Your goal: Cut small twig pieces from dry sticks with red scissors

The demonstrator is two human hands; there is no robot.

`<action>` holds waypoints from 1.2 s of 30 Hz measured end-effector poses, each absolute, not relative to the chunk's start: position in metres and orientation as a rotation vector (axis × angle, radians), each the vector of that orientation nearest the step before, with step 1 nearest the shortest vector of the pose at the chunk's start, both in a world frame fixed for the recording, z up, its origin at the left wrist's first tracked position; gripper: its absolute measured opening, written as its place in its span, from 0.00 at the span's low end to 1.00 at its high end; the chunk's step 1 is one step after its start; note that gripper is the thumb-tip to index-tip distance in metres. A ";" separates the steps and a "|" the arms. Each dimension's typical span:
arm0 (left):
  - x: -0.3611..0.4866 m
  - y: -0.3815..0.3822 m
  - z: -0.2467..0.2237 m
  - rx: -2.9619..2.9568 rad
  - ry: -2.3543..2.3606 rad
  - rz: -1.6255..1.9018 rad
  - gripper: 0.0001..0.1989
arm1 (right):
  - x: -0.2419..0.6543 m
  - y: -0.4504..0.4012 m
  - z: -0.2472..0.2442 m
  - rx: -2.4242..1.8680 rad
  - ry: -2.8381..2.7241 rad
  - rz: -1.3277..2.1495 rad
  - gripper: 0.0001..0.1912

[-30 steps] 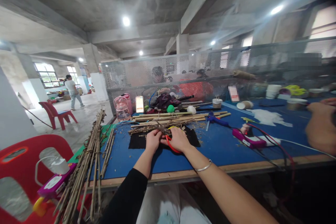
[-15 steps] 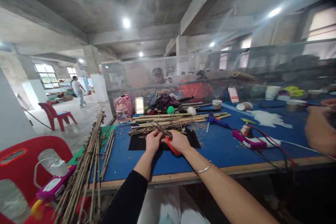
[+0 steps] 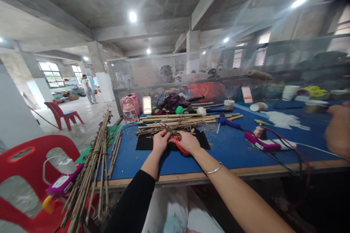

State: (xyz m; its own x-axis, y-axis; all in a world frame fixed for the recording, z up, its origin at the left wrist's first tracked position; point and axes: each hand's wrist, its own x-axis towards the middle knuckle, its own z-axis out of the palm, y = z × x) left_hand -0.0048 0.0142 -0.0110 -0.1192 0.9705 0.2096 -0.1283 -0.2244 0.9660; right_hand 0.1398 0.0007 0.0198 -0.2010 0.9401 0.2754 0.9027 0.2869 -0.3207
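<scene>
My right hand is closed around a pair of scissors with red handles. Their blades point up and to the left, above the dry twigs. Close beside the blades, the fingers of my left hand are pinched together; what they hold, if anything, is too small to make out. Under both hands lies a black cloth on the blue table. A heap of thin dry twigs lies along its far edge, with longer pale sticks behind.
A bundle of long stalks hangs over the table's left edge by a red chair. To the right are a blue glue gun, a purple power strip with cables, and another person's arm. A perforated screen stands behind.
The view has shifted slightly. My hands stay close together, with the scissors in my right hand at nearly the same angle. The person walking in the background now appears more upright.
</scene>
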 end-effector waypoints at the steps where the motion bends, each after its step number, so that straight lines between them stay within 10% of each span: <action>1: -0.005 0.014 -0.011 1.215 1.072 1.506 0.12 | 0.140 0.001 0.020 -1.660 -2.153 0.128 0.30; 36: 0.001 0.005 -0.004 1.269 1.067 1.547 0.07 | 0.137 0.007 0.007 -1.460 -2.135 -0.160 0.30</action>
